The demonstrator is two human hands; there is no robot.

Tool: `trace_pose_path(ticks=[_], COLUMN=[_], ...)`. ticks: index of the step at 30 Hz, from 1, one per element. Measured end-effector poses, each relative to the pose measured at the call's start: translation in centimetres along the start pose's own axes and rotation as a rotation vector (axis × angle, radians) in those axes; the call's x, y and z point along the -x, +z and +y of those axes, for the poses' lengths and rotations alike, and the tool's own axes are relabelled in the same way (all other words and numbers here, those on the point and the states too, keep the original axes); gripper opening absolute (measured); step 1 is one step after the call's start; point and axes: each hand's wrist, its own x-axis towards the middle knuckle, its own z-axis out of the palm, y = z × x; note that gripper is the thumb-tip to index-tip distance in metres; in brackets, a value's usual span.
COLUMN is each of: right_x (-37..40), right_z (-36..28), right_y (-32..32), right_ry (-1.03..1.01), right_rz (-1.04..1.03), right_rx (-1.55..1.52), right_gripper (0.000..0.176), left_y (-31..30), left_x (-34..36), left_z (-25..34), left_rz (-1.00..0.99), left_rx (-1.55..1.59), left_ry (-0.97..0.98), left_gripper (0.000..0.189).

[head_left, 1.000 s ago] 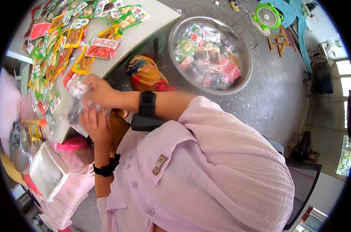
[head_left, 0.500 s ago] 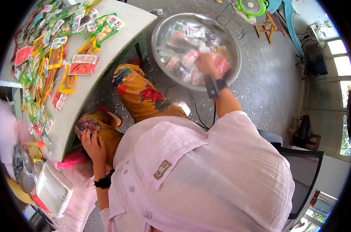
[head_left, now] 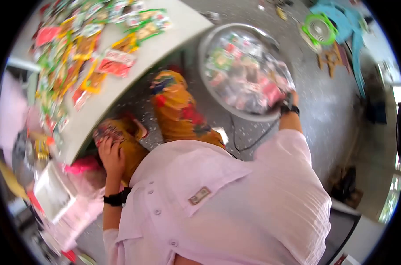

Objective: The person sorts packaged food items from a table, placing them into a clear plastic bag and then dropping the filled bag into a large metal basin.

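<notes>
A large round metal basin point(head_left: 205, 73) on the floor holds many small plastic food packets point(head_left: 249, 70), blurred by motion. My right hand point(head_left: 290, 98) is at the basin's lower right rim, beside a red packet point(head_left: 271, 92); its fingers are smeared and partly hidden. My left hand point(head_left: 112, 154) lies with spread fingers on my left knee, holding nothing. Colourful packets point(head_left: 72, 57) are heaped on the white table point(head_left: 182, 22) at the upper left. A red-and-white packet point(head_left: 117, 62) lies near the table's edge.
A green fan point(head_left: 319, 29) and a blue chair point(head_left: 342, 15) stand at the upper right, with a wooden stool point(head_left: 330, 59) below them. A white foam box point(head_left: 52, 192) is at the lower left. A cable point(head_left: 253, 143) runs over the floor.
My right hand has moved from over the packets inside the basin to its right rim. The view has shifted, so table and basin appear further right. My left hand stays on the knee.
</notes>
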Motion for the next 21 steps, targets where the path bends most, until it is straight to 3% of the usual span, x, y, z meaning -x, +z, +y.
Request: trace_pose_path(ticks=[1, 3, 4, 5, 6, 11, 13, 14, 19, 21], right_x=[3.0, -4.2, 0.0, 0.8, -0.9, 1.8, 9.2, 15.5, 25.4, 28.7], right_z=[-2.3, 5.8, 3.9, 3.1, 4.8, 3.0, -3.3, -7.8, -11.3, -11.4], right_y=[1.6, -3.2, 0.4, 1.9, 1.8, 13.0, 20.6, 24.9, 33.9, 36.3], right_ry=[0.152, 0.143, 0.044, 0.18, 0.229, -0.608, -0.416, -0.008, -0.092, -0.133], right_rz=[0.114, 0.161, 0.221, 0.286, 0.197, -0.222, -0.323, -0.332, -0.705, -0.754], right_rx=[-0.133, -0.046, -0.385, 0.085, 0.03, 0.677, 0.325, -0.1, -0.077, -0.036], right_gripper=[0.023, 0.023, 0.014, 0.01, 0.005, 0.015, 0.019, 0.021, 0.013, 0.01], left_y=[0.0, 0.0, -0.1, -0.2, -0.3, -1.1, -1.3, -1.6, -3.9, -5.1], left_x=[0.0, 0.1, 0.3, 0.4, 0.5, 1.9, 2.7, 3.3, 6.6, 8.2], left_z=[-0.1, -0.2, -0.3, -0.3, -0.4, -2.7, -4.3, -5.0, -9.0, -10.9], left_rz=[0.022, 0.064, 0.082, 0.103, 0.121, 0.247, 0.312, 0.34, 0.489, 0.561], left_rx=[0.005, 0.014, 0.036, 0.063, 0.089, 0.096, 0.063, 0.039, -0.028, -0.134], left_ry=[-0.015, -0.035, -0.064, -0.088, -0.11, -0.232, -0.289, -0.324, -0.488, -0.558], left_gripper=[0.024, 0.024, 0.024, 0.024, 0.023, 0.024, 0.023, 0.023, 0.021, 0.02])
